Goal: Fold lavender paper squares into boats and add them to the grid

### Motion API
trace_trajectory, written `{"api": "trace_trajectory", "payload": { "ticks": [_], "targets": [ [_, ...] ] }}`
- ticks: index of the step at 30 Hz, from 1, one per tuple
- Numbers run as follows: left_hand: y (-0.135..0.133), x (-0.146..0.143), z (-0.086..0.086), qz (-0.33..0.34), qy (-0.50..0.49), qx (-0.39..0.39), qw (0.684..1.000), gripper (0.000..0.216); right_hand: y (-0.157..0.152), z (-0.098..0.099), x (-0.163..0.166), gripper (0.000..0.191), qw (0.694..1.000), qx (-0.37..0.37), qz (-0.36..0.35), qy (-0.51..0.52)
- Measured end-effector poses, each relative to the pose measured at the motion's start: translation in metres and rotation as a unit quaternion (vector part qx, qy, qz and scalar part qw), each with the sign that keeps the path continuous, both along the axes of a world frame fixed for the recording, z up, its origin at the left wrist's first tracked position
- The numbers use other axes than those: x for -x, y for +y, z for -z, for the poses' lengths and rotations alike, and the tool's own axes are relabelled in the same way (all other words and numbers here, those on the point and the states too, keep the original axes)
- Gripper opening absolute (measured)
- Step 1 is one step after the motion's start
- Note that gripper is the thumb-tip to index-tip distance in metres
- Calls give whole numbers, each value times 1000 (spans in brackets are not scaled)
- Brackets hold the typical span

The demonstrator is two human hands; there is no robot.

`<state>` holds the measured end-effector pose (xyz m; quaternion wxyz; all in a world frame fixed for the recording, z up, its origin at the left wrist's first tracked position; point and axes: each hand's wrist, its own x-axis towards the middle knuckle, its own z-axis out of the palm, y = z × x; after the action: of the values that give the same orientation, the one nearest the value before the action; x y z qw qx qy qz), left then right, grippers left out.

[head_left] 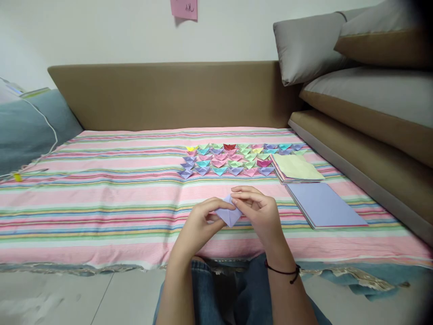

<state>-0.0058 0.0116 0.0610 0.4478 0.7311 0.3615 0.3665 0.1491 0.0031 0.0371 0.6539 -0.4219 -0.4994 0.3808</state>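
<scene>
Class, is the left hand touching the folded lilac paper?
Touching. The head view shows the left hand pinching the folded lilac paper at its left side.

On the cloth [84,194] we have rows of paper boats [219,164] beyond the folded paper [230,218] between our left hand [202,217] and right hand [263,211], two paper stacks [326,205] at the rows' right end, piled cushions [372,92] farther right, and a backrest [176,97] behind.
</scene>
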Motion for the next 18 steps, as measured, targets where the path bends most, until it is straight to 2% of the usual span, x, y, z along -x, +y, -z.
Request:
{"api": "trace_trajectory", "payload": {
  "ticks": [4, 9, 12, 16, 18],
  "targets": [
    [2, -4, 4, -23, -9, -86, 996, 31, -2, -5, 2, 7, 1000, -4, -6, 2],
    [2, -3, 5, -109, -109, -69, 986, 22, -7, -11, 0, 17, 998, 24, -53, 29],
    [2, -1, 5, -148, -151, -54, 976, 20, -8, -10, 0, 22, 997, 15, -79, 13],
    [2, -1, 3, -136, -148, -44, 979, 16, -6, -10, 2, 10, 996, -67, -27, -56],
    [1, -2, 2, -124, -145, -33, 981, 14, -6, -11, 2, 11, 992, -94, 0, -86]
  ]
}}
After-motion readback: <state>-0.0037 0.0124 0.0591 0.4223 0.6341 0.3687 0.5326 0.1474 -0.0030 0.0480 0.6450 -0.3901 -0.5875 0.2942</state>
